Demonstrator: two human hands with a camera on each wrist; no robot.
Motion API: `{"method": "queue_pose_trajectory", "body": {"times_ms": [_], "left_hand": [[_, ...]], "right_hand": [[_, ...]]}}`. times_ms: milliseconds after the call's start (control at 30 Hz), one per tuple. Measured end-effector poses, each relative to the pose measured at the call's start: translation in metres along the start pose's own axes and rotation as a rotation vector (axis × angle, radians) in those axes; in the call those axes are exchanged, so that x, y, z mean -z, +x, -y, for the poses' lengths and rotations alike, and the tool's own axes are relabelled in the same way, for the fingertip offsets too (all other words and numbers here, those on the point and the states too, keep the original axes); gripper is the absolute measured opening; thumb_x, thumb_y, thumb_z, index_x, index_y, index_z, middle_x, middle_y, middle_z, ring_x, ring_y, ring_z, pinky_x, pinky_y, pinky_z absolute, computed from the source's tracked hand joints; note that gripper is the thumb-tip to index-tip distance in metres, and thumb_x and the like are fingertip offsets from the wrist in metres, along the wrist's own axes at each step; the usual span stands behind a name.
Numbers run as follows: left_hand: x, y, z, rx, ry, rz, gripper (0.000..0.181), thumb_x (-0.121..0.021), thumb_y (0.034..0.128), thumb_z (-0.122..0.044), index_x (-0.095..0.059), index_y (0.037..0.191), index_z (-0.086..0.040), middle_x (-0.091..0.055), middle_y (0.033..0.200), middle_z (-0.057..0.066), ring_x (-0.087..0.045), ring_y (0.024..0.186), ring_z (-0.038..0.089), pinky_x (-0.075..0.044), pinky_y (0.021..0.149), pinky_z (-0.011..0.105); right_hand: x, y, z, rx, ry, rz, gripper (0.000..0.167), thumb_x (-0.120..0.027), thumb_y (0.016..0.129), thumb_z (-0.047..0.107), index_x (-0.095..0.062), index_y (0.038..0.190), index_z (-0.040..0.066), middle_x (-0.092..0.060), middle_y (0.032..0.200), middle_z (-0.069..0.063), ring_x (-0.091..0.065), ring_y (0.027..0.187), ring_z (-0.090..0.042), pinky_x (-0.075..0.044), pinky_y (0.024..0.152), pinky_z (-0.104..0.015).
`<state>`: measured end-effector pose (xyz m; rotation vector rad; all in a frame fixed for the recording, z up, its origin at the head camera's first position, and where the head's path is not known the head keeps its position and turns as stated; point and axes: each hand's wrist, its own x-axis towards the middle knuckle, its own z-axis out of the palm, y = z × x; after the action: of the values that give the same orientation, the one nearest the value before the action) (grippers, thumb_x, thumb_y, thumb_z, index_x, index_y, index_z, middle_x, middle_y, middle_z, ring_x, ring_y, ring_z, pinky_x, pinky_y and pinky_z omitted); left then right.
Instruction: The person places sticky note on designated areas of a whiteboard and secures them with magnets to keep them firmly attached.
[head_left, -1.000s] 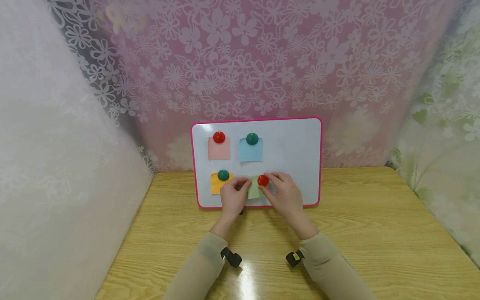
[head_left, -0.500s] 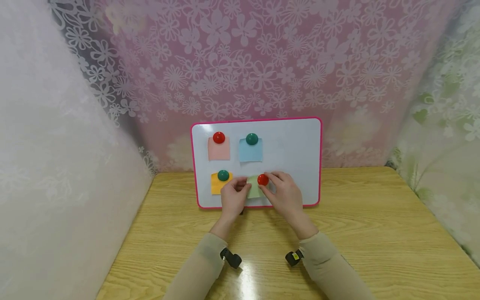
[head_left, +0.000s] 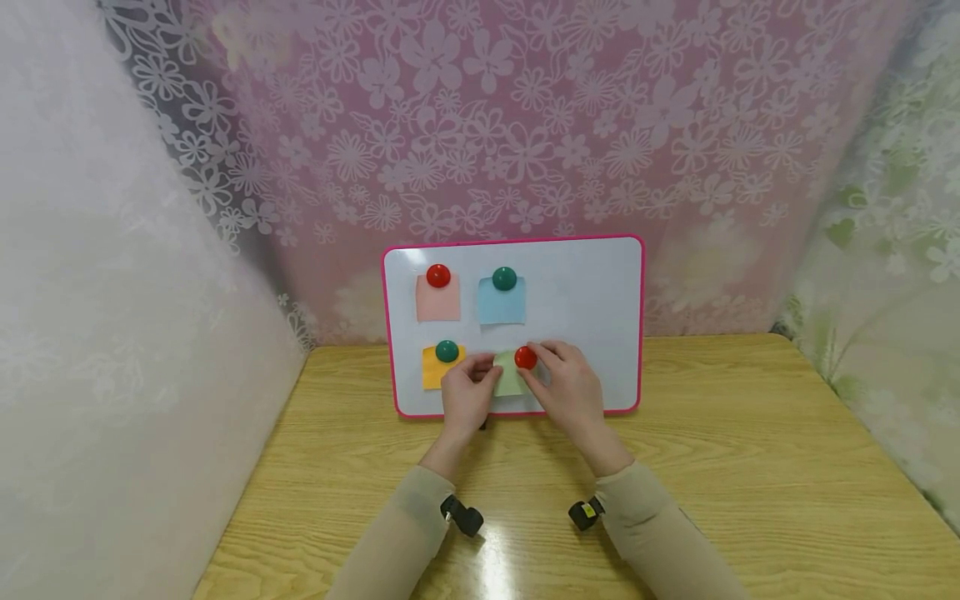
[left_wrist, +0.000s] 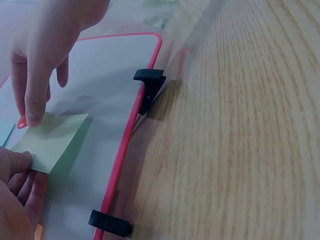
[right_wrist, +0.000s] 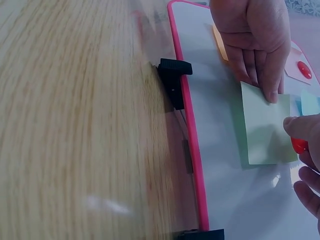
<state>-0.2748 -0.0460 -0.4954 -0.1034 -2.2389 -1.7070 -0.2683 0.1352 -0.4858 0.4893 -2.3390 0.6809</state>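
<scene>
A pale green sticky note (head_left: pixel 509 382) lies against the lower middle of a pink-framed whiteboard (head_left: pixel 585 292). My left hand (head_left: pixel 467 396) pinches its left edge between thumb and fingers. With thumb and forefinger, my right hand (head_left: pixel 573 385) grips a round red magnet (head_left: pixel 526 357) at the note's upper part. In the right wrist view the lower edge of the green note (right_wrist: pixel 265 130) stands off the board and casts a shadow. Just left of my left hand is an orange note (head_left: pixel 431 369) under a green magnet (head_left: pixel 447 351), partly hidden by that hand.
Higher on the board are a pink note (head_left: pixel 438 302) under a red magnet (head_left: pixel 438 276) and a blue note (head_left: pixel 502 305) under a green magnet (head_left: pixel 504 278). Black clips (left_wrist: pixel 150 85) hold the board's bottom edge above the wooden table (head_left: pixel 337 467). Patterned cloth (head_left: pixel 480 125) hangs behind.
The left fingers have shifted slightly on the green note's edge, baring more of its upper left corner. The note and red magnet have risen a little on the board.
</scene>
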Motion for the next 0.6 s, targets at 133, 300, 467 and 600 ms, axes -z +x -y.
{"method": "queue_pose_trajectory", "body": {"times_ms": [133, 300, 467, 600], "left_hand": [[0.0, 0.001, 0.0, -0.014, 0.002, -0.004, 0.017, -0.082, 0.0961, -0.009, -0.082, 0.112, -0.004, -0.079, 0.097, 0.006, -0.072, 0.083, 0.02, -0.061, 0.077, 0.03], [0.0, 0.002, 0.001, -0.03, -0.002, -0.009, 0.018, -0.083, 0.0951, -0.009, -0.082, 0.112, -0.004, -0.079, 0.095, 0.006, -0.073, 0.082, 0.02, -0.061, 0.075, 0.029], [-0.001, 0.002, 0.001, -0.036, -0.005, -0.018, 0.017, -0.083, 0.095, -0.009, -0.082, 0.112, -0.004, -0.079, 0.095, 0.006, -0.073, 0.081, 0.02, -0.061, 0.075, 0.029], [-0.001, 0.002, 0.002, -0.033, -0.009, -0.018, 0.018, -0.083, 0.0952, -0.009, -0.082, 0.112, -0.004, -0.079, 0.096, 0.006, -0.073, 0.082, 0.02, -0.061, 0.076, 0.03]], "right_hand": [[-0.003, 0.002, 0.0, 0.0, -0.009, 0.012, 0.047, -0.092, 0.089, 0.024, -0.076, 0.129, 0.006, -0.07, 0.12, -0.012, -0.064, 0.113, -0.032, -0.061, 0.09, -0.046], [-0.006, 0.004, 0.0, -0.012, -0.024, 0.02, 0.046, -0.09, 0.09, 0.023, -0.075, 0.13, 0.006, -0.069, 0.121, -0.012, -0.063, 0.114, -0.033, -0.06, 0.094, -0.046], [-0.009, 0.005, -0.001, -0.017, -0.042, 0.009, 0.045, -0.09, 0.09, 0.021, -0.076, 0.129, 0.005, -0.069, 0.12, -0.012, -0.063, 0.113, -0.033, -0.06, 0.094, -0.046], [-0.011, 0.006, 0.0, -0.01, -0.054, 0.003, 0.044, -0.091, 0.089, 0.02, -0.076, 0.128, 0.005, -0.069, 0.12, -0.013, -0.063, 0.112, -0.033, -0.06, 0.092, -0.046]]}}
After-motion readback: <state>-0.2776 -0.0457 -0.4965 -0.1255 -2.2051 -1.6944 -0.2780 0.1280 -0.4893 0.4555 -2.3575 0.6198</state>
